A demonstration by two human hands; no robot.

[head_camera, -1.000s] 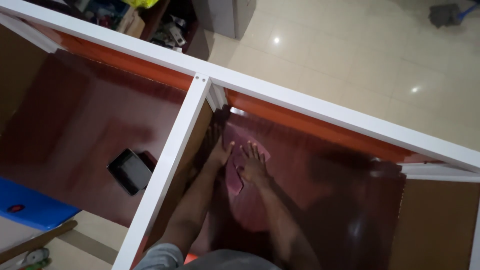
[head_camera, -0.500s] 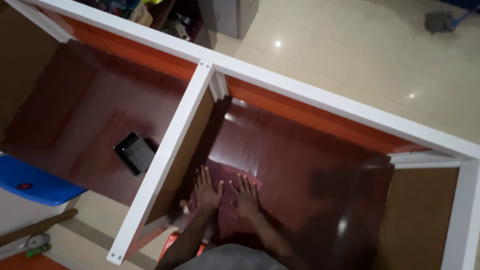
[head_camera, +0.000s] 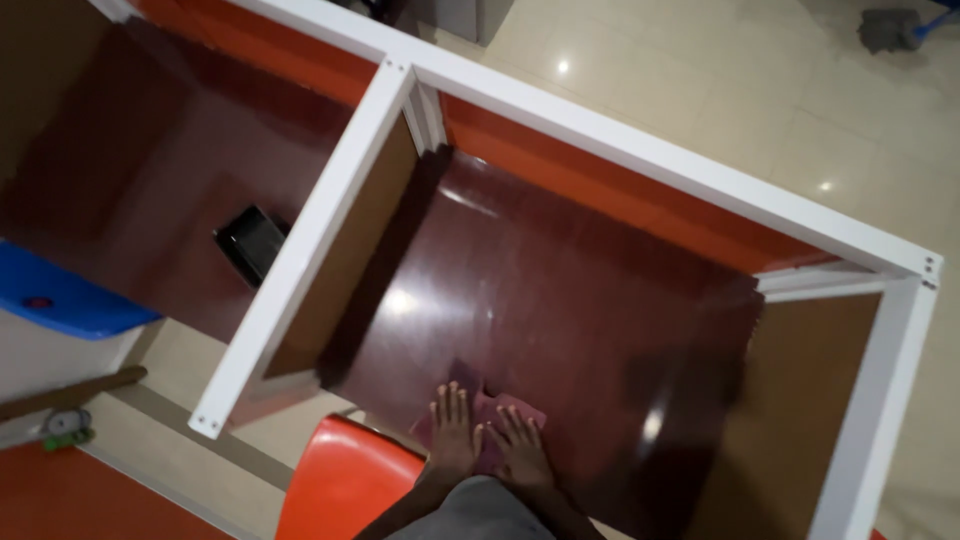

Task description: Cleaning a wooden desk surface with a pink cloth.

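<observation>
Hands pressed flat on a maroon cloth [head_camera: 500, 420] at the near edge of the glossy dark-red panel [head_camera: 560, 300]. Left hand [head_camera: 453, 435] and right hand [head_camera: 520, 450] lie side by side, fingers [head_camera: 450, 400] spread open, gripping nothing; the cloth sits directly beneath them. Judging by its sheen, most of the panel already looks wiped; the near strip remains.

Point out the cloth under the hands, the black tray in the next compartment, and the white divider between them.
cloth [head_camera: 523, 409]: head view, exposed far right corner.
black tray [head_camera: 247, 243]: head view, its dark inner surface.
white divider [head_camera: 318, 222]: head view, middle of its top edge.
</observation>
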